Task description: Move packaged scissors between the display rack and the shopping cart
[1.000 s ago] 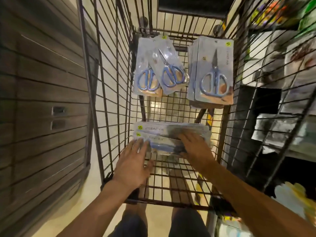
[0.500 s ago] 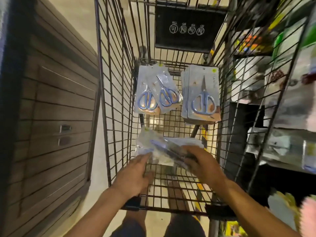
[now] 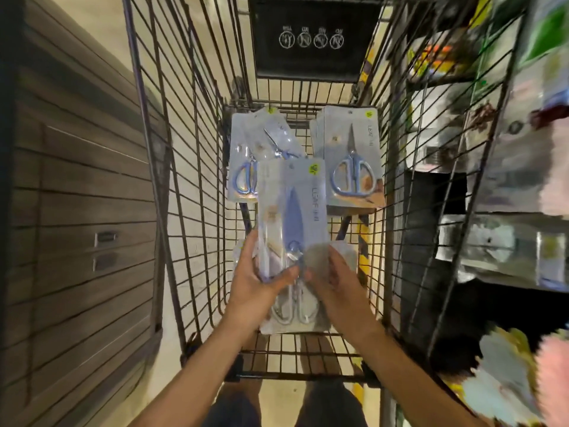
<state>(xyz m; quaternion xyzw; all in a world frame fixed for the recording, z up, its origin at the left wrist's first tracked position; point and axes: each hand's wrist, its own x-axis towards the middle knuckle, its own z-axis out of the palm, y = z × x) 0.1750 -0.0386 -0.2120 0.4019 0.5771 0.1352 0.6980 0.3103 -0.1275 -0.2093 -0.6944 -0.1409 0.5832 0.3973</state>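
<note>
I look down into a black wire shopping cart [image 3: 197,211]. My left hand [image 3: 257,291] and my right hand [image 3: 337,288] both grip a stack of packaged scissors [image 3: 292,217], lifted above the cart floor with its long side pointing away from me. The top pack is pale blue with a blue blade cover and a yellow sticker. At the cart's far end lie two overlapping scissor packs [image 3: 246,155] on the left. A small stack of scissor packs [image 3: 352,161] with blue handles lies on the right.
A wooden slatted wall [image 3: 77,211] runs along the left of the cart. Store shelves [image 3: 508,180] with blurred goods stand close on the right. A black sign panel [image 3: 311,38] hangs on the cart's far end. My legs show below the cart handle.
Both hands have gathered the stack from the cart floor, turned it from crosswise to lengthwise and lifted it towards me. The camera has tilted slightly upward along the cart.
</note>
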